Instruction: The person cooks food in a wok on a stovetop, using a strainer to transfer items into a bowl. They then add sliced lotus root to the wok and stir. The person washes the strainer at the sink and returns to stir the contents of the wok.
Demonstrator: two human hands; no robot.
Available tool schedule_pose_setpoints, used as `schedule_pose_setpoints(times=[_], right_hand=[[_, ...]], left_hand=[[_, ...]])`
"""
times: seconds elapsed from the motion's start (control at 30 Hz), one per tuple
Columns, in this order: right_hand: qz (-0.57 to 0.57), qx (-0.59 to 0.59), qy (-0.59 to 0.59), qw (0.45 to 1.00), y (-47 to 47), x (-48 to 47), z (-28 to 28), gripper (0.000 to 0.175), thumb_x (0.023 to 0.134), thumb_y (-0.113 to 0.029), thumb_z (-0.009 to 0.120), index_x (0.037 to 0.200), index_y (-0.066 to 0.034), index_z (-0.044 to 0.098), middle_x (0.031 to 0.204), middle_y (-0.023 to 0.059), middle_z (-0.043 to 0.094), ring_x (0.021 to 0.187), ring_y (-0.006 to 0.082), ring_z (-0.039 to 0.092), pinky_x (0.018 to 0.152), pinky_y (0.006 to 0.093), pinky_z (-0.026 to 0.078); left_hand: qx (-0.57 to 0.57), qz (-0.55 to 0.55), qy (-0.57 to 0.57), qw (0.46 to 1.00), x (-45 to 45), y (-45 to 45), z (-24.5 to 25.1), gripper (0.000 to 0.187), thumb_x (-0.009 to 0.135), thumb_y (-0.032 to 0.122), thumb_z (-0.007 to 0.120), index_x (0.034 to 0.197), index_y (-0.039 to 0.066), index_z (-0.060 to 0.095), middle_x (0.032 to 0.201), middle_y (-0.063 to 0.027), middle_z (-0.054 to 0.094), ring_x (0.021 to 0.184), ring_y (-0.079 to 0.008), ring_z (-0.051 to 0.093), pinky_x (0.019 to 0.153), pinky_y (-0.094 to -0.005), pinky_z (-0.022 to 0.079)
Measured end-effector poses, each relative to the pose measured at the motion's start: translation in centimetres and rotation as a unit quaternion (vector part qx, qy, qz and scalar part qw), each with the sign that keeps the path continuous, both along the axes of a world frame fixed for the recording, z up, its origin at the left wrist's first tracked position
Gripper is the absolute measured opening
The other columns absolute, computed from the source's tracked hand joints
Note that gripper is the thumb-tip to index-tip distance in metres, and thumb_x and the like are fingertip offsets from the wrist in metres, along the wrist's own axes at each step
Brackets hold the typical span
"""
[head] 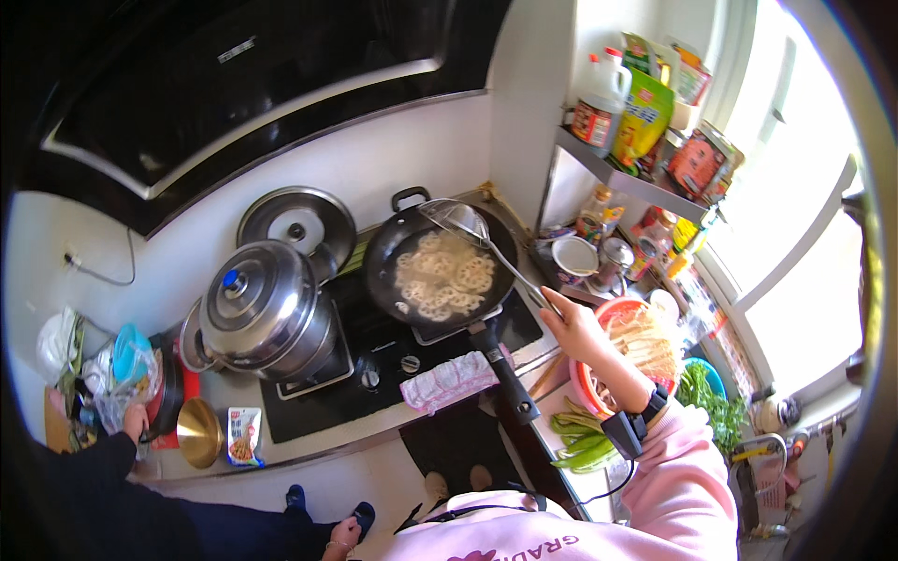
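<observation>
My right hand point(579, 324) grips the handle of a wire skimmer point(456, 217), whose round head is over the wok's back edge. In the black wok point(382, 259), lotus root slices point(442, 273) lie in liquid. The wok's black handle point(508, 382) points towards me. Beneath my right forearm is a red basket point(581, 386) with pale strands, perhaps enoki mushrooms point(635, 333). A loosely curled hand with a bracelet point(342, 538) shows at the bottom edge; I cannot tell if it is my left hand or the other person's.
A lidded steel pot point(302, 336) stands on the left burner, with a pan lid point(337, 217) behind. Green peppers point(582, 442) and leafy greens point(715, 407) lie right. A corner shelf point(617, 172) holds seasonings. A folded cloth point(449, 382) lies at the hob's front. Someone's hand point(135, 422) touches items left.
</observation>
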State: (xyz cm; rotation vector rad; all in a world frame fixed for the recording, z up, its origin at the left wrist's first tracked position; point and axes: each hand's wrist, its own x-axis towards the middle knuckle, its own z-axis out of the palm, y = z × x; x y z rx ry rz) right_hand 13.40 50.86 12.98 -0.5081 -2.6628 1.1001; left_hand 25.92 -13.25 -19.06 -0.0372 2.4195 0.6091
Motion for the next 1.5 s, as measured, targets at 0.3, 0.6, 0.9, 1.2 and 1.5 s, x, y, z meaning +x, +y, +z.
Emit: schedule_pose_setpoints(times=[0.3, 0.6, 0.9, 1.2, 1.5], right_hand=[[0.019, 0.155, 0.023, 0.987, -0.9, 1.0, -6.7, 0.048, 0.087, -0.019, 0.057, 0.134, -0.0197, 0.044, 0.088, 0.0168, 0.059, 0.073, 0.0374, 0.062, 0.062, 0.0459, 0.051], [0.039, -0.034, -0.008, 0.999, -0.4, 2.5, -7.7, 0.062, 0.085, -0.027, 0.062, 0.137, -0.0059, 0.036, 0.104, 0.0205, 0.059, 0.090, 0.0366, 0.061, 0.081, 0.0397, 0.049], [-0.132, -0.174, 0.100, 0.971, 2.8, 8.8, -4.4, 0.037, 0.092, -0.012, 0.054, 0.128, -0.0044, 0.050, 0.113, 0.0084, 0.060, 0.092, 0.0141, 0.059, 0.075, 0.0265, 0.051], [-0.112, -0.231, 0.157, 0.954, 2.7, 4.8, -1.4, 0.038, 0.094, -0.016, 0.051, 0.129, -0.0017, 0.049, 0.126, 0.0130, 0.051, 0.103, 0.0209, 0.056, 0.082, 0.0284, 0.048], [0.054, -0.269, 0.212, 0.938, -9.2, -0.7, 0.2, 0.037, 0.090, -0.015, 0.058, 0.124, -0.0022, 0.053, 0.116, 0.0135, 0.054, 0.090, 0.0231, 0.057, 0.074, 0.0322, 0.050]], left_hand=[[-0.032, -0.212, -0.062, 0.975, -3.3, -1.5, -2.6, 0.022, 0.086, 0.025, 0.055, 0.093, 0.006, 0.063, 0.084, -0.0211, 0.063, 0.076, -0.0367, 0.060, 0.068, -0.0391, 0.049], [0.032, 0.009, -0.005, 0.999, -3.7, 3.4, 1.7, 0.034, 0.083, 0.018, 0.060, 0.113, 0.003, 0.060, 0.098, -0.0144, 0.069, 0.092, -0.0231, 0.066, 0.083, -0.0338, 0.050], [-0.012, 0.044, -0.025, 0.999, 2.9, 0.2, 2.8, 0.017, 0.077, 0.024, 0.067, 0.087, 0.010, 0.067, 0.077, -0.0125, 0.067, 0.073, -0.0246, 0.067, 0.067, -0.0356, 0.054], [-0.075, 0.214, -0.031, 0.973, 21.0, -3.7, 5.6, 0.030, 0.086, 0.026, 0.047, 0.097, 0.004, 0.063, 0.095, -0.0211, 0.065, 0.092, -0.0355, 0.062, 0.082, -0.0422, 0.048], [-0.040, 0.374, -0.129, 0.918, 30.8, -3.9, 2.2, 0.044, 0.093, 0.036, 0.039, 0.105, 0.003, 0.065, 0.107, -0.0177, 0.065, 0.100, -0.0333, 0.061, 0.088, -0.0402, 0.046]])
